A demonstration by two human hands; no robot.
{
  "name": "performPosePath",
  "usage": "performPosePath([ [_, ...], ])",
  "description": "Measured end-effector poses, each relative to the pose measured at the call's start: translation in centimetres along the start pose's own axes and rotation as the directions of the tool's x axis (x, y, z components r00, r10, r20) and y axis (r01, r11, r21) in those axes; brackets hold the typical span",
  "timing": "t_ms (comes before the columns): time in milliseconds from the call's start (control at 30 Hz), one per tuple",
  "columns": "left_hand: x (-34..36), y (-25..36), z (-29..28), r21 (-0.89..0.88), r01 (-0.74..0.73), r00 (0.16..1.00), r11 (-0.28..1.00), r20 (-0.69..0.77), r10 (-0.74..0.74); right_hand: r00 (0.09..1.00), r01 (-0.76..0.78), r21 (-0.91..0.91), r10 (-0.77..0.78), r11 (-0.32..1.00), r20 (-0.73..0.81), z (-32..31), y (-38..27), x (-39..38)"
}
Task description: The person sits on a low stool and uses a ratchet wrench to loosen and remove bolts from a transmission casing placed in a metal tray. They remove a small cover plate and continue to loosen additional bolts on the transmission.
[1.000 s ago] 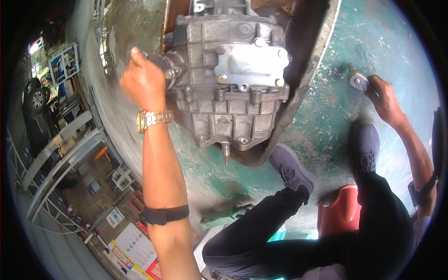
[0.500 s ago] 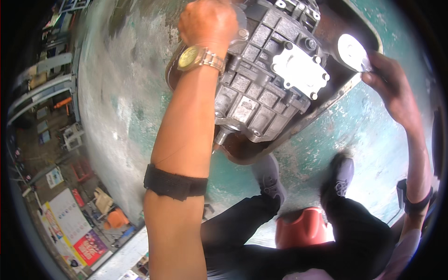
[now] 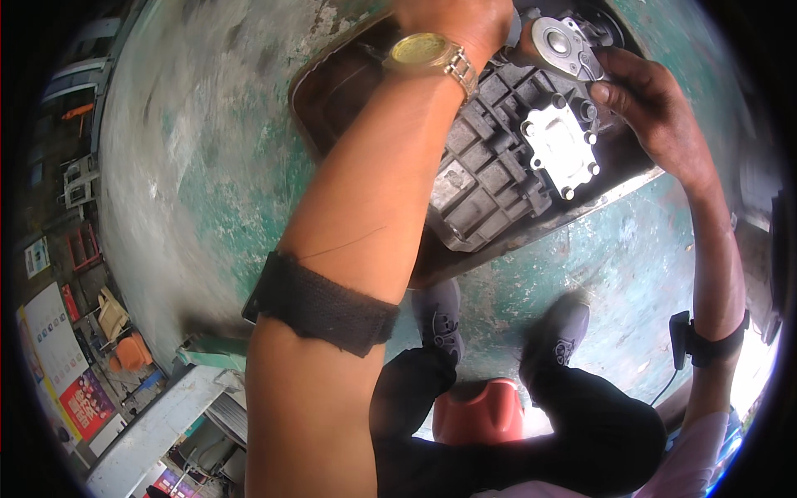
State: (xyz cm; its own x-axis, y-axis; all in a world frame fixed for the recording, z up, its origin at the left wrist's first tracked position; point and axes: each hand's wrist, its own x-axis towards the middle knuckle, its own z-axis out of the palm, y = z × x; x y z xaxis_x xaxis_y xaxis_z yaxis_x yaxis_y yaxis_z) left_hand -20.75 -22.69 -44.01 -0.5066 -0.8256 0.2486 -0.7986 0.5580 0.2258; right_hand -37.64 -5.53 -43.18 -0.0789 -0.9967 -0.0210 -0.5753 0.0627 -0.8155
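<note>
A gearbox housing (image 3: 481, 195) with a bright bolted cover plate (image 3: 561, 148) lies in a rusty, rimmed metal tray (image 3: 300, 100). My left hand (image 3: 457, 18) reaches to the housing's far part at the top edge, wearing a gold watch; its fingers are hidden or cut off. Closed around one side of a round metal tool or part (image 3: 554, 40) with a central boss is my right hand (image 3: 647, 104), held over the upper right of the housing, beside the cover plate.
My shoes (image 3: 436, 324) stand on the worn green floor (image 3: 199, 207), either side of a red plastic seat (image 3: 479, 415) below me. A pale metal frame (image 3: 158, 427) is at the lower left, with tools, boards and other clutter (image 3: 79, 349) beyond the floor's left edge.
The view has swung round. My left hand has moved up along the housing; my right hand has carried the round metal piece from outside the tray to over the housing.
</note>
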Motion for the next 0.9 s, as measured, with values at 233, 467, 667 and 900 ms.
performPosePath([
  [233,-0.4,-0.1,-0.1,-0.098,-0.015,0.999,0.995,-0.038,0.011,0.995,0.050,-0.036,-0.047,0.998,0.091,-1.0,1.1,1.3],
  [467,-0.4,-0.1,-0.8,-0.155,0.022,0.999,0.988,0.036,-0.016,0.977,0.095,-0.108,-0.072,0.990,0.200,-2.3,1.1,3.4],
  [667,-0.4,-0.1,-0.5,-0.142,0.016,1.000,0.990,0.012,-0.015,0.965,0.204,-0.111,-0.181,0.973,0.190,-2.4,-2.0,4.5],
  [900,-0.5,-0.2,-0.6,-0.167,0.041,0.999,0.985,0.020,-0.038,0.996,0.038,-0.159,-0.025,0.987,0.080,-0.1,-0.6,2.6],
])
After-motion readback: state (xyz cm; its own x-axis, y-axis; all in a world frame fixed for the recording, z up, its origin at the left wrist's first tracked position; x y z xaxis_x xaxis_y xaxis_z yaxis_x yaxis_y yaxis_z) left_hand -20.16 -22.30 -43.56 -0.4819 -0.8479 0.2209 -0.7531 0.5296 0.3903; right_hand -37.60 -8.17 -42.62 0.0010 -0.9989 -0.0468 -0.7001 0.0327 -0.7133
